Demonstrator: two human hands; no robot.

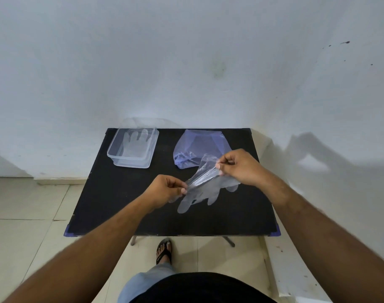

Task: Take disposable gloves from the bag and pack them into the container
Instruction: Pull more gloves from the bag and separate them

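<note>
Both hands, left hand (168, 189) and right hand (236, 166), pinch clear glove (203, 189); no readable writing.

Open counter (112, 193) front-left; container (133, 147) far left, bag (197, 147) far centre, clear gap btwn.

No readable text, label, brand or number shows anywhere
</note>
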